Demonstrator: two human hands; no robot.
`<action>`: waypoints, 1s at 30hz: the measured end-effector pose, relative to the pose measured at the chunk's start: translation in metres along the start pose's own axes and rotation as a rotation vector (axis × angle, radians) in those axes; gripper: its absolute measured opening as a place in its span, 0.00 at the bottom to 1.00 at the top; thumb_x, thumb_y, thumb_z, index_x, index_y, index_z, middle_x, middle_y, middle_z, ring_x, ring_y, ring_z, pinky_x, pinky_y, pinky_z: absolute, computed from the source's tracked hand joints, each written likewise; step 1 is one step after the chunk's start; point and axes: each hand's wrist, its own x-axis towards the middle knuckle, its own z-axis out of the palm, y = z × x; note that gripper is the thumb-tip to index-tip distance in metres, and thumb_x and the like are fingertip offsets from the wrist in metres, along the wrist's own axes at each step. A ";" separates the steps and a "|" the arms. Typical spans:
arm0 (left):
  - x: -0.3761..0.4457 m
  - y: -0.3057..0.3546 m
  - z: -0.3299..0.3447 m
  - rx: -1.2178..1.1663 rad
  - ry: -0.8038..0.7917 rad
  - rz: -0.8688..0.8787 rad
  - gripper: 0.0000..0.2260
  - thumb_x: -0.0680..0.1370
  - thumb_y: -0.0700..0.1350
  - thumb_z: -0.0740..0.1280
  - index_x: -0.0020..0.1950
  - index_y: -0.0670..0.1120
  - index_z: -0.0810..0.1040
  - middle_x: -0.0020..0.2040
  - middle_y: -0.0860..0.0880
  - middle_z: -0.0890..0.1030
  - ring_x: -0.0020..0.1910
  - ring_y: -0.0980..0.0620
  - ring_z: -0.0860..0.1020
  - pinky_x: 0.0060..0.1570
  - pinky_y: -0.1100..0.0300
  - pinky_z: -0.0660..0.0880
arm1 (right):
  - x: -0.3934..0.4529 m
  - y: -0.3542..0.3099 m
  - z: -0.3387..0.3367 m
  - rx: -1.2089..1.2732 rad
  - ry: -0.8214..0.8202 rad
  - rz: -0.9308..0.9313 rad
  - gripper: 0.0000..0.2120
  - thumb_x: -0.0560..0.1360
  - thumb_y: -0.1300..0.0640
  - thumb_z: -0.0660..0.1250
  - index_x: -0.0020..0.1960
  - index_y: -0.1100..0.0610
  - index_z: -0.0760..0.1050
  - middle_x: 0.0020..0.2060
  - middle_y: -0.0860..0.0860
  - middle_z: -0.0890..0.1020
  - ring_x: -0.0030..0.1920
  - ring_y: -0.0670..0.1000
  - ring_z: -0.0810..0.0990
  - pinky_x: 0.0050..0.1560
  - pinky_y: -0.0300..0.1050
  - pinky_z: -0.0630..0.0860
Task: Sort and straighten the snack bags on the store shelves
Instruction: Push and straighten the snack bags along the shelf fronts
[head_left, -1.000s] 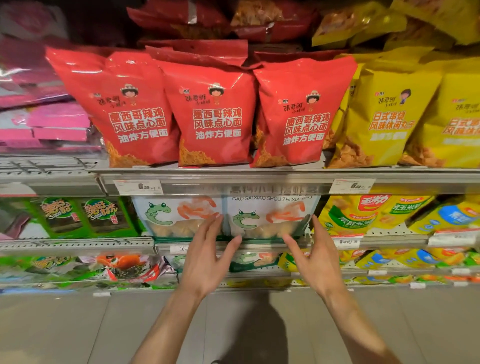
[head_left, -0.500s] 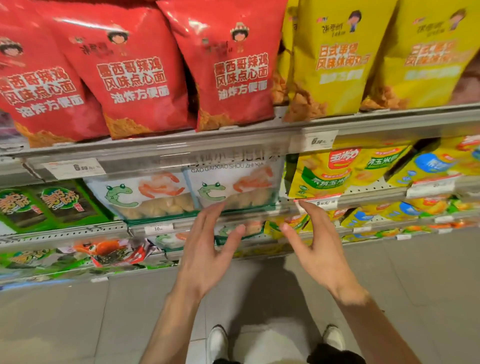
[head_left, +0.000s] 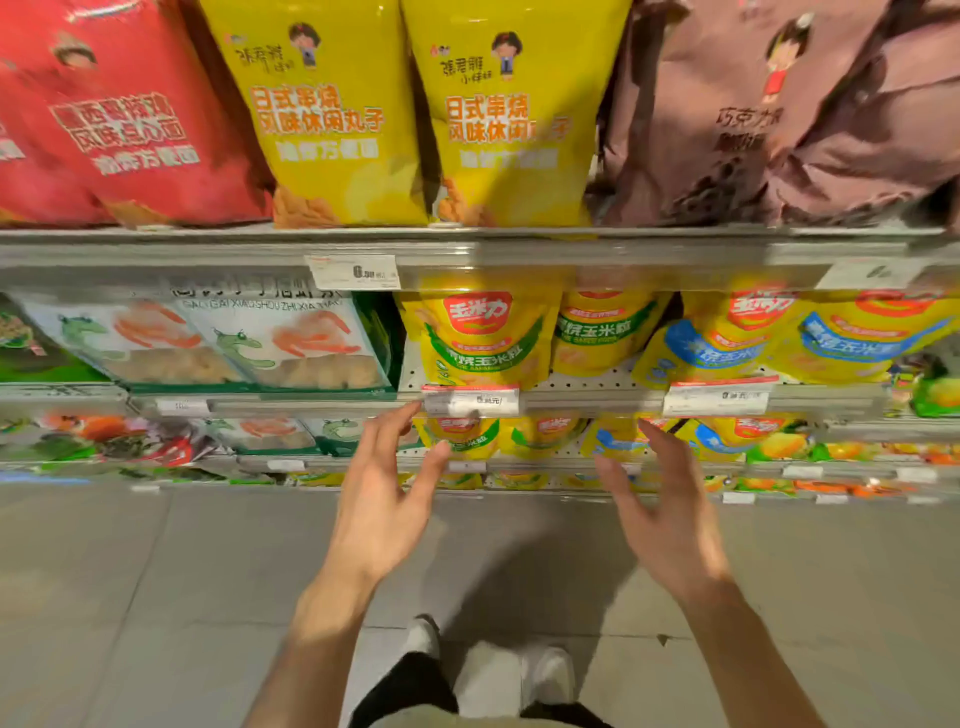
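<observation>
Facing glossy yellow pouches (head_left: 483, 338), both hands empty

Warm overhead store light casts the person's soft shadow on the grey tiled floor (head_left: 156, 597); glossy red snack bags (head_left: 119, 119) show motion blur, and wide-angle distortion bends the edges.

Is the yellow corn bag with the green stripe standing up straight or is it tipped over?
Upright. The yellow corn bag with the green band stands on the second shelf, its printed label level and facing front, beside another green-banded bag.
</observation>
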 end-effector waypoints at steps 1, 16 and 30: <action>0.000 0.007 0.004 0.001 -0.004 -0.005 0.25 0.80 0.59 0.65 0.75 0.53 0.71 0.65 0.53 0.75 0.61 0.60 0.74 0.59 0.64 0.68 | 0.001 0.007 -0.006 -0.005 0.000 0.010 0.32 0.74 0.35 0.64 0.73 0.50 0.70 0.66 0.47 0.74 0.69 0.50 0.72 0.67 0.43 0.65; 0.080 -0.005 0.007 -0.055 0.039 -0.018 0.24 0.81 0.49 0.69 0.76 0.47 0.70 0.70 0.48 0.75 0.68 0.50 0.74 0.67 0.54 0.71 | 0.077 -0.023 0.008 -0.142 0.027 -0.075 0.36 0.73 0.37 0.67 0.71 0.62 0.73 0.63 0.60 0.80 0.64 0.62 0.79 0.63 0.53 0.76; 0.139 0.012 0.031 -0.366 0.062 -0.128 0.28 0.79 0.32 0.65 0.72 0.57 0.64 0.59 0.65 0.75 0.62 0.62 0.74 0.66 0.62 0.66 | 0.146 -0.065 0.079 0.131 -0.234 0.080 0.27 0.79 0.41 0.68 0.74 0.46 0.63 0.64 0.44 0.79 0.63 0.49 0.80 0.56 0.50 0.80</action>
